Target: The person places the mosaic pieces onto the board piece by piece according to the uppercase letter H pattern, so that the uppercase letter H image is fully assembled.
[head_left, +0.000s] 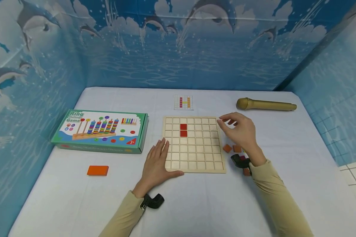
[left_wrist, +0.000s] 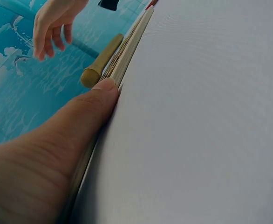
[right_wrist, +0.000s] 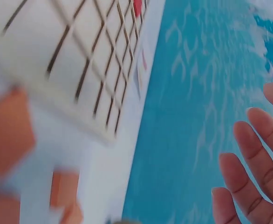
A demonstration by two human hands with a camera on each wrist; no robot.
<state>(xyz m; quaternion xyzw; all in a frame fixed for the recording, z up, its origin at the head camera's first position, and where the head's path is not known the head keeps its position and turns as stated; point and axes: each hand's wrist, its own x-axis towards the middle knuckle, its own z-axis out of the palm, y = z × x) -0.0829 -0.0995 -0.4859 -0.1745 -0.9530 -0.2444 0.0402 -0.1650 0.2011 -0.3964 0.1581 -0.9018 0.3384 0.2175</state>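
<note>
A wooden grid board (head_left: 206,146) lies flat on the table. Two red square tiles (head_left: 183,130) sit in one column, one below the other, left of the board's middle. My left hand (head_left: 155,161) rests at the board's lower left corner, fingers extended along the left edge; its thumb (left_wrist: 92,105) touches the near edge. Above the board's right edge hovers my right hand (head_left: 239,131), fingers loosely bent, nothing between them. Orange tiles (head_left: 227,148) lie right of the board, below that hand; the wrist partly hides others there, including a magenta piece.
Behind the board is a small pattern card (head_left: 183,102). A green Ring Game box (head_left: 99,131) stands to the left, an orange block (head_left: 98,170) in front of it. A gold microphone-shaped object (head_left: 267,104) lies back right. Dolphin-print curtains (head_left: 178,65) enclose the table.
</note>
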